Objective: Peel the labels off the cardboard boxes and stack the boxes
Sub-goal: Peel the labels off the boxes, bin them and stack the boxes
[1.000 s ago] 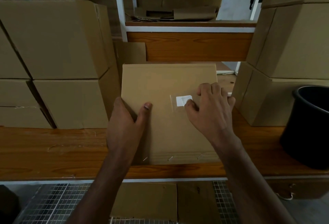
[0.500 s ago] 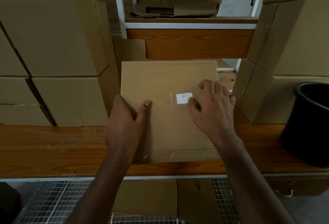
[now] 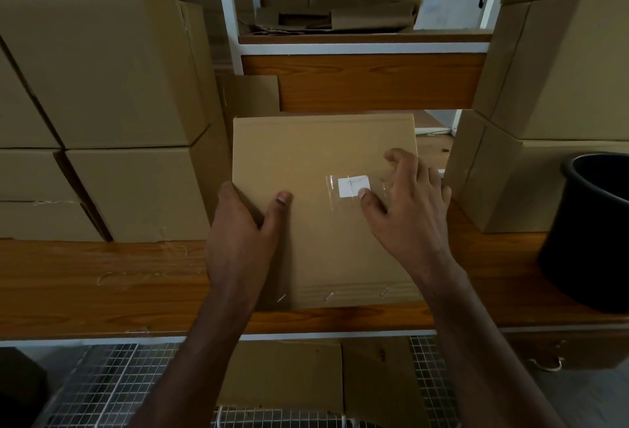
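item: flat cardboard box (image 3: pixel 306 223), lying on the wooden desk (image 3: pixel 102 284) at centre, its near edge close to the desk's front edge, staples showing along that edge. on its top face, right of centre: a small white label (image 3: pixel 350 186) under a strip of clear tape (image 3: pixel 332 189), long axis running left to right. left hand (image 3: pixel 241 233): clasps the box's left edge, thumb laid flat on top, fingers curled round the side and out of sight; this grip steadies the box. right hand (image 3: pixel 408 203): rests at the label's right end, thumb tip touching the label's lower right corner, fingers bent and raised over the tape's right edge; whether it has actually caught the tape cannot be told. relation governing the next move: the label lies directly left of the right hand's grip, so a peel would likely run leftward along the strip, toward the bracing left hand. surroundings: stacked cardboard boxes (image 3: pixel 112 87) to the left and more boxes (image 3: pixel 551 87) to the right; black bin (image 3: pixel 592 233) at far right.
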`<state>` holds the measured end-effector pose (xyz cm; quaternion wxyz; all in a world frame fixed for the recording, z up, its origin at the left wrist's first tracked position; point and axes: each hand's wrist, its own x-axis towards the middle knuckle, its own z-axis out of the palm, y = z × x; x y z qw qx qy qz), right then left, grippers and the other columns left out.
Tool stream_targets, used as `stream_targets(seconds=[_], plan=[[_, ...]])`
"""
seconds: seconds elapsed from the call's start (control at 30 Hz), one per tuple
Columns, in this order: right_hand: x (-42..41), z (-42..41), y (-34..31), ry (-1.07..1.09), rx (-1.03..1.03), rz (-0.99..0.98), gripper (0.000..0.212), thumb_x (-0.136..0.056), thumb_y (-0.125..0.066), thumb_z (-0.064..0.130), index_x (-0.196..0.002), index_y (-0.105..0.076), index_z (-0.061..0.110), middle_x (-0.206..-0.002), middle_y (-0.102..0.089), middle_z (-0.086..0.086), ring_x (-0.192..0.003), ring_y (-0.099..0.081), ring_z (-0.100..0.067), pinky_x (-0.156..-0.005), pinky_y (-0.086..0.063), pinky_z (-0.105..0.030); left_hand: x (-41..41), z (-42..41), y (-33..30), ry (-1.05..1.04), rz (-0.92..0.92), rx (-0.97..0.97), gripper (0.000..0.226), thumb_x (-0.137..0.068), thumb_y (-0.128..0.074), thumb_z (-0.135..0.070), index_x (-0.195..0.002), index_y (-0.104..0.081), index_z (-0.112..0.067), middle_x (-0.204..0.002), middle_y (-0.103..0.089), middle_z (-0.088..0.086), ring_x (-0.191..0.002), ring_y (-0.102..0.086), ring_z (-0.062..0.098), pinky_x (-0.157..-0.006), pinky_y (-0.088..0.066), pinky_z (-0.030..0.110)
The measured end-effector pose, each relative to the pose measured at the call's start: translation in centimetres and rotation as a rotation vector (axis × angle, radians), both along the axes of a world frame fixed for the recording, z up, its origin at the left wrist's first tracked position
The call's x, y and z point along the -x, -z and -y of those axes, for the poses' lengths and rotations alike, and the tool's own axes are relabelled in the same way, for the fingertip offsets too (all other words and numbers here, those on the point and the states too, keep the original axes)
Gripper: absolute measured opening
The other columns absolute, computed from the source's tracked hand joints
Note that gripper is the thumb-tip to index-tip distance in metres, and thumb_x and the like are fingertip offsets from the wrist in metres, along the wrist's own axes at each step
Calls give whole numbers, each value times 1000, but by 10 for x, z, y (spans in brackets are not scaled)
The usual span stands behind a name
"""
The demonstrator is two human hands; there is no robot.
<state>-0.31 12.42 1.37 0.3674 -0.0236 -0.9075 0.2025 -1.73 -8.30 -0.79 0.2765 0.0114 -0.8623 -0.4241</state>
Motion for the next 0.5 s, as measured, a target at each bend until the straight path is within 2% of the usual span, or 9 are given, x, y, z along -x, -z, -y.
stream_targets(seconds=[0.1, 0.27, 0.4, 0.5], plan=[[0, 0, 5, 36, -31, 0, 50, -89, -62, 40, -132, -50, 18, -128, -52, -8, -119, -45, -27, -93, -36, -45, -1, -1, -1, 2, -4, -9, 67, -86, -52, -70, -129, -41, -21, -118, -58, -2, -100, -60, 19, -75, -55, 40], [-3, -1, 17, -5, 16, -93, 35, -85, -62, 32, -116, -60, 16, -119, -54, -9, -110, -48, -29, -87, -35, -41, -1, -4, -2, 2, 3, -15, 67, -87, -53, -68, -131, -40, -19, -120, -57, -1, -101, -60, 18, -72, -53, 35], [-5, -2, 21, -16, 18, -110, 31, -84, -68, 28, -113, -60, 18, -117, -53, -7, -107, -47, -27, -85, -31, -35, -2, -5, -2, -8, 7, -14, 70, -86, -53, -69, -133, -40, -19, -120, -57, -2, -101, -59, 17, -75, -54, 38], [-5, -2, 24, -25, 23, -121, 30, -84, -68, 27, -112, -61, 19, -118, -52, -6, -107, -46, -26, -84, -37, -38, -3, -5, -2, -21, 11, -5, 70, -86, -52, -70, -132, -40, -19, -121, -57, -1, -102, -60, 19, -76, -56, 41]])
